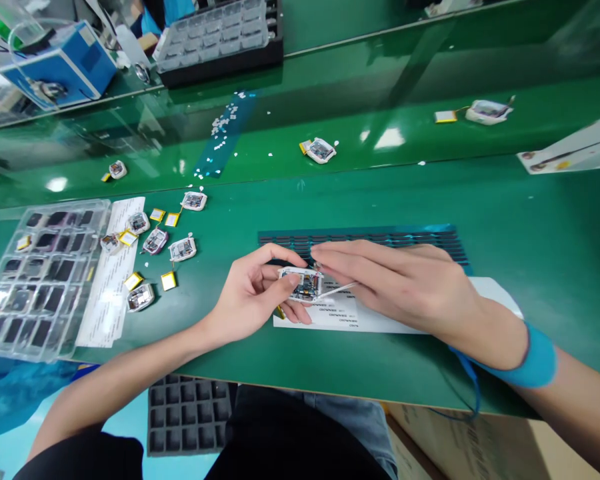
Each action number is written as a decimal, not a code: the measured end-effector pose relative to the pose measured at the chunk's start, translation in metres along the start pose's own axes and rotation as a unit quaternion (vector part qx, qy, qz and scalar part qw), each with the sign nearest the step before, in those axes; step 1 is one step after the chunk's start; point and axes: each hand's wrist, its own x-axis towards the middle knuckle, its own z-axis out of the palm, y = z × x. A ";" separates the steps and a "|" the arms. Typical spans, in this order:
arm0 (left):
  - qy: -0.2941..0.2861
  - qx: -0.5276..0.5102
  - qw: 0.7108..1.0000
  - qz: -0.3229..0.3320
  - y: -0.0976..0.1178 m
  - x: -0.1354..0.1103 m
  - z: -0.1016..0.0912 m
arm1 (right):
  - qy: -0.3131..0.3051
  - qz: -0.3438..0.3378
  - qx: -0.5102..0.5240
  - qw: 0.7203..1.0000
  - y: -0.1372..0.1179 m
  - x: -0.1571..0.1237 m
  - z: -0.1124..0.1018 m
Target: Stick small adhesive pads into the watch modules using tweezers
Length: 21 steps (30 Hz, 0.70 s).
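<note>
While the left hand [253,293] pinches one small white-cased circuit module [301,284] over the paper sheet [380,319], the right hand [405,283] pinches a thin white stick [337,290] at it. Judged progress: partial; several modules [155,241] lie loose at left. Clear compartment tray [40,273], far left, holds dark parts.

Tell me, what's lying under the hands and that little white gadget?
A white printed sheet on the green table, with a dark strip mat behind. The hands cover much of both.
</note>
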 end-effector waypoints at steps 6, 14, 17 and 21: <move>0.005 0.003 1.000 -0.006 -0.001 0.000 -0.001 | -0.025 0.006 0.025 0.999 0.001 -0.005 0.001; 0.009 0.016 1.000 -0.010 -0.003 -0.002 0.000 | 0.013 0.072 -0.029 0.997 0.001 0.001 0.004; 0.019 0.027 0.999 -0.011 -0.005 -0.001 0.000 | 0.021 0.088 -0.052 0.995 0.004 0.004 0.001; 0.023 0.049 0.998 -0.011 -0.006 -0.001 0.000 | -0.035 0.015 0.023 0.999 0.007 0.001 -0.004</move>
